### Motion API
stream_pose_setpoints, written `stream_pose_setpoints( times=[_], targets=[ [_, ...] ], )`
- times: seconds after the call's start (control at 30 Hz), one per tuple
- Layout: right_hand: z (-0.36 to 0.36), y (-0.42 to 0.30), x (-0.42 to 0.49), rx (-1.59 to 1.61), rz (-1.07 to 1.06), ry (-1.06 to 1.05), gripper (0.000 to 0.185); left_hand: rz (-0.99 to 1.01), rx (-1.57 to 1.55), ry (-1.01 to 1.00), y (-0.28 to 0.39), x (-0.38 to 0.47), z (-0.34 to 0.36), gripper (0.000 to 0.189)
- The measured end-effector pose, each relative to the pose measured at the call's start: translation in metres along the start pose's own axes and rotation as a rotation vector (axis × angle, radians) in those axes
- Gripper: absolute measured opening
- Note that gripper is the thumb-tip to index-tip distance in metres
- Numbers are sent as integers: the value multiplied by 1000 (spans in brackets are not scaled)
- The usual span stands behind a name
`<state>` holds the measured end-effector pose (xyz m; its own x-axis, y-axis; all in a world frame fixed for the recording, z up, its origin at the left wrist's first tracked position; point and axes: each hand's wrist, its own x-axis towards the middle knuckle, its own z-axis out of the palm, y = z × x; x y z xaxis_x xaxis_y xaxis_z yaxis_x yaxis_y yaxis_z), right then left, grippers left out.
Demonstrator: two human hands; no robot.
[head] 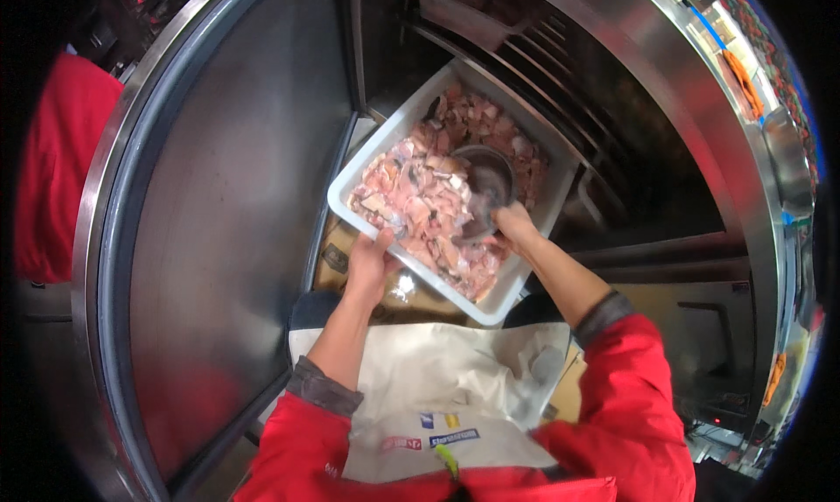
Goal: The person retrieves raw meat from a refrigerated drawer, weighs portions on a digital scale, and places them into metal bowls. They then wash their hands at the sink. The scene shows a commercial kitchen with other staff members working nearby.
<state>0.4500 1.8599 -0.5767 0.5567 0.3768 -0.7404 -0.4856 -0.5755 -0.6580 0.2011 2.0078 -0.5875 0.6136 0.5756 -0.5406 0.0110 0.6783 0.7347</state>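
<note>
A white plastic tub (399, 126) full of raw, pale pink meat pieces (420, 197) is tilted before me, half out of a steel cabinet. My left hand (369, 265) grips its near rim, the thumb over the edge. In my right hand (515, 226) is the rim of a round metal bowl (489, 180), which lies tipped among the meat and is a little blurred. Meat is heaped on the near left side of the bowl, and more lies beyond it, lower in the tub.
At the left stands the cabinet's steel door (230, 206) with a grey gasket, wide open. Inside, wire shelving (558, 62) runs along the right, with another tub (459, 16) above. Cardboard (335, 239) lies under the tub. Beyond the door, a red garment (65, 167) shows.
</note>
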Motion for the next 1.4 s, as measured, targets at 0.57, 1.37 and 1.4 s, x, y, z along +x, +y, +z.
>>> stream_pose_setpoints(
  times=[0.57, 1.37, 1.4],
  targets=[
    [-11, 26, -12, 772, 15, -180, 22, -84, 33, -121, 7, 14, -5, 33],
    [46, 69, -226, 790, 67, -276, 44, -92, 641, 36, 41, -203, -42, 30],
    [51, 68, -258, 807, 69, -323, 42, -3, 792, 58, 59, -226, -45, 29]
  ],
)
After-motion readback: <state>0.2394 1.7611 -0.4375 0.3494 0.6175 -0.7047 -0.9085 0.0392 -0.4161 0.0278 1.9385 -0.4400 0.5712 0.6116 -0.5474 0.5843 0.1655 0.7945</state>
